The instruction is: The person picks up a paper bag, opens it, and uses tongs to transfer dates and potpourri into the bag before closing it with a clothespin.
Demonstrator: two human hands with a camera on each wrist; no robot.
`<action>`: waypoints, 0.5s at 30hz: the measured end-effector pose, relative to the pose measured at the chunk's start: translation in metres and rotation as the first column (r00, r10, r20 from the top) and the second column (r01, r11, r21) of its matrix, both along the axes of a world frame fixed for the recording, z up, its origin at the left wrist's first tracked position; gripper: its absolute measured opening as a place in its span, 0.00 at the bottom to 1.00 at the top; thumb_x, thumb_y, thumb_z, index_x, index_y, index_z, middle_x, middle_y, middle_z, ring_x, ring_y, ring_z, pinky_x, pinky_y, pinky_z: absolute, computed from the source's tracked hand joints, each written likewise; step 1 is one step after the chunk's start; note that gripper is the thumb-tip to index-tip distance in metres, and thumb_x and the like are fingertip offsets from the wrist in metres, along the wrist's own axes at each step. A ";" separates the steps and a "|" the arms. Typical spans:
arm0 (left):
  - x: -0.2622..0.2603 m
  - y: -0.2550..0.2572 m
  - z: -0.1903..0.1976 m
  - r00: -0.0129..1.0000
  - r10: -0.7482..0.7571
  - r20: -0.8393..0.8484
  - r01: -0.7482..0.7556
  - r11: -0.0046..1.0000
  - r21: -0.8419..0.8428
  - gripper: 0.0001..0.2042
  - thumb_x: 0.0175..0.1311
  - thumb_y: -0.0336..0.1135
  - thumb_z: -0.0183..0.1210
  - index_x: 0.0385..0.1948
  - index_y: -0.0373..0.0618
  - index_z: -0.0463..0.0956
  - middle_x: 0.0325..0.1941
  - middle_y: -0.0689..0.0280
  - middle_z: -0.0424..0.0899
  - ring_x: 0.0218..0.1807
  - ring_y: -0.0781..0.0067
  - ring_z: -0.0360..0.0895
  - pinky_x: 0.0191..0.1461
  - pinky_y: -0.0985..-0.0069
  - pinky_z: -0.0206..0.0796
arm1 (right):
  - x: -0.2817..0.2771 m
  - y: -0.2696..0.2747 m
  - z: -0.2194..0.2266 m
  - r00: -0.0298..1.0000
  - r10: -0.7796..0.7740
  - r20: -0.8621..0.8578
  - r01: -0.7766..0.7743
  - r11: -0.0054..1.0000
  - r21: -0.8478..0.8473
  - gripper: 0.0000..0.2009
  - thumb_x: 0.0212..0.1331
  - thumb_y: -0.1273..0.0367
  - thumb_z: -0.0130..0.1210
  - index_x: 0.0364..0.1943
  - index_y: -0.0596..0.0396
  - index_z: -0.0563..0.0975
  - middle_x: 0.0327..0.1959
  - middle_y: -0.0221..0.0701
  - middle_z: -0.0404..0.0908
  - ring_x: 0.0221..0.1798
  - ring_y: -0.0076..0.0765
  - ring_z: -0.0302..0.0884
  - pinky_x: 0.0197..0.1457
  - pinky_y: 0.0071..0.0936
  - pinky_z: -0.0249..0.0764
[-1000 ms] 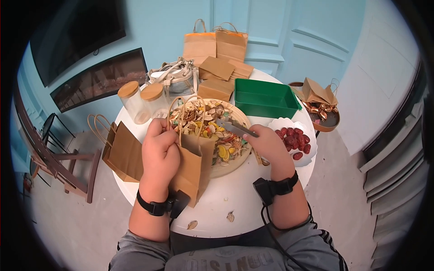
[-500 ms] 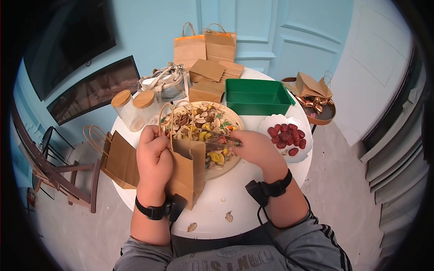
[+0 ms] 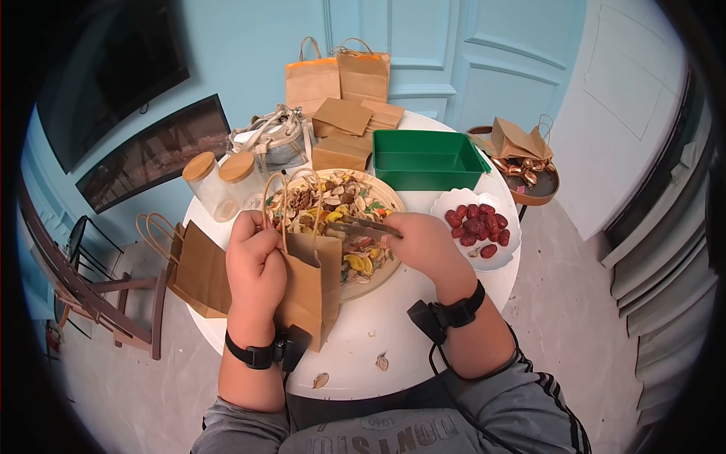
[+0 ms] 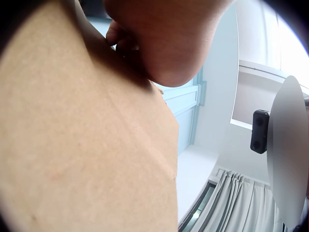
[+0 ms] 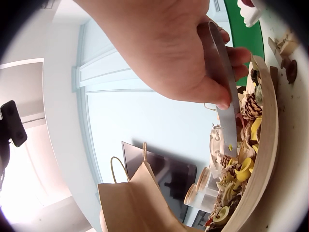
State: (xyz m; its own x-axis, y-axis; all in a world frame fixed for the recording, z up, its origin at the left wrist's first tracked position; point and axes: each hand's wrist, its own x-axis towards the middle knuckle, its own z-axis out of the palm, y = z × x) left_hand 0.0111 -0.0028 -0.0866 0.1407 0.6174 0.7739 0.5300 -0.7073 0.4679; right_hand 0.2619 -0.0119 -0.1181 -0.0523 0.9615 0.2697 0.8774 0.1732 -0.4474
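My left hand point(image 3: 255, 265) grips the top edge of a brown paper bag point(image 3: 308, 303) by its twisted handle. The bag stands upright with its mouth open, and its inside is hidden. In my right hand point(image 3: 431, 246) is a pair of metal tongs point(image 3: 369, 225), their tips pointing left over dried potpourri point(image 3: 352, 198) close to the bag's mouth. A round wooden tray point(image 3: 378, 278) carries the potpourri: pine cones, yellow curls and dry petals. In the right wrist view, thumb and fingers pinch the bent metal tongs point(image 5: 229, 125) just above the tray's rim point(image 5: 270, 159).
Red dates point(image 3: 475, 225) lie on a white scalloped plate point(image 3: 495, 261) at the right. Behind stands a green box point(image 3: 427, 181). Lidded jars point(image 3: 240, 193), a handbag point(image 3: 276, 140) and another paper bag point(image 3: 200, 272) are at the left. Dry petals point(image 3: 382, 362) lie near the front edge.
The tongs have swung lower and leftward with my right hand, from the tray's right side toward the bag. My left hand keeps its hold. The head view has shifted slightly.
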 end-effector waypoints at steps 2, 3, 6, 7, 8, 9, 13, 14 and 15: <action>0.000 0.000 0.000 1.000 -0.002 -0.003 0.002 1.000 0.000 0.05 0.43 0.17 0.47 0.18 0.35 0.72 0.30 0.59 0.70 0.33 0.61 0.71 0.38 0.75 0.65 | 0.001 0.000 0.000 0.999 -0.008 -0.034 0.009 1.000 0.017 0.10 0.54 0.63 0.58 0.37 0.52 0.79 0.28 0.40 0.79 0.34 0.51 0.78 0.37 0.41 0.71; 0.001 -0.001 0.000 1.000 -0.017 0.006 0.017 1.000 -0.022 0.05 0.43 0.17 0.47 0.18 0.35 0.72 0.30 0.59 0.70 0.33 0.61 0.71 0.38 0.74 0.65 | 0.002 -0.001 0.000 0.996 -0.008 -0.093 0.013 0.998 0.053 0.10 0.54 0.64 0.58 0.38 0.52 0.79 0.27 0.40 0.79 0.33 0.50 0.78 0.36 0.40 0.71; 0.001 -0.002 0.000 1.000 -0.024 0.018 0.025 0.999 -0.047 0.05 0.43 0.17 0.47 0.18 0.35 0.72 0.30 0.59 0.70 0.33 0.61 0.71 0.38 0.74 0.65 | 0.002 -0.005 0.010 0.986 -0.025 -0.166 0.031 0.999 0.032 0.11 0.55 0.63 0.57 0.38 0.52 0.79 0.28 0.40 0.79 0.35 0.50 0.78 0.38 0.41 0.72; 0.001 -0.002 0.000 1.000 -0.025 0.016 0.025 0.998 -0.049 0.05 0.43 0.17 0.47 0.18 0.35 0.71 0.30 0.59 0.69 0.32 0.61 0.71 0.38 0.74 0.65 | 0.001 -0.006 0.013 0.982 -0.053 -0.184 0.049 0.998 -0.025 0.11 0.55 0.62 0.57 0.38 0.53 0.78 0.31 0.40 0.80 0.38 0.51 0.78 0.40 0.43 0.72; 0.001 -0.002 0.000 1.000 -0.022 0.017 0.023 0.998 -0.051 0.05 0.43 0.17 0.47 0.18 0.35 0.71 0.30 0.59 0.69 0.32 0.61 0.71 0.38 0.74 0.65 | 0.001 -0.006 0.014 0.982 -0.051 -0.183 0.047 0.999 -0.026 0.11 0.55 0.62 0.57 0.38 0.53 0.78 0.31 0.40 0.80 0.38 0.51 0.78 0.40 0.43 0.72; 0.001 -0.002 0.001 1.000 -0.024 0.011 0.024 0.999 -0.049 0.05 0.43 0.16 0.47 0.18 0.35 0.71 0.30 0.59 0.69 0.32 0.61 0.71 0.38 0.74 0.65 | 0.001 -0.005 0.016 0.984 -0.064 -0.165 0.052 0.996 -0.078 0.12 0.55 0.62 0.57 0.39 0.53 0.79 0.32 0.40 0.80 0.38 0.50 0.78 0.40 0.42 0.72; 0.000 -0.003 0.002 1.000 -0.014 0.010 0.014 1.000 -0.028 0.05 0.43 0.16 0.46 0.18 0.34 0.71 0.30 0.58 0.69 0.33 0.62 0.70 0.37 0.75 0.64 | -0.002 -0.006 0.015 0.976 -0.072 -0.208 0.061 0.996 -0.061 0.14 0.54 0.61 0.58 0.41 0.53 0.79 0.33 0.40 0.81 0.39 0.50 0.78 0.41 0.41 0.73; -0.001 -0.002 0.002 1.000 -0.014 0.010 0.014 1.000 -0.028 0.05 0.43 0.16 0.46 0.18 0.34 0.71 0.30 0.58 0.69 0.33 0.62 0.70 0.37 0.75 0.64 | -0.002 -0.006 0.014 0.976 -0.072 -0.207 0.061 0.996 -0.062 0.14 0.54 0.61 0.58 0.41 0.53 0.79 0.33 0.40 0.81 0.39 0.50 0.78 0.41 0.41 0.73; -0.003 -0.001 0.002 1.000 -0.007 0.020 0.008 1.000 -0.019 0.05 0.42 0.16 0.46 0.18 0.34 0.70 0.30 0.58 0.69 0.33 0.62 0.70 0.37 0.76 0.64 | -0.002 -0.006 0.012 0.971 -0.046 -0.235 0.041 0.999 -0.024 0.14 0.54 0.60 0.58 0.41 0.53 0.79 0.33 0.40 0.81 0.39 0.49 0.78 0.41 0.41 0.73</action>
State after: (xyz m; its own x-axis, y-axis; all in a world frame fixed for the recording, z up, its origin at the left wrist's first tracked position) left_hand 0.0083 -0.0039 -0.0847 0.1300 0.6307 0.7650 0.5151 -0.7023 0.4915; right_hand 0.2598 -0.0174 -0.1063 0.0524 0.9665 0.2511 0.7535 0.1267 -0.6451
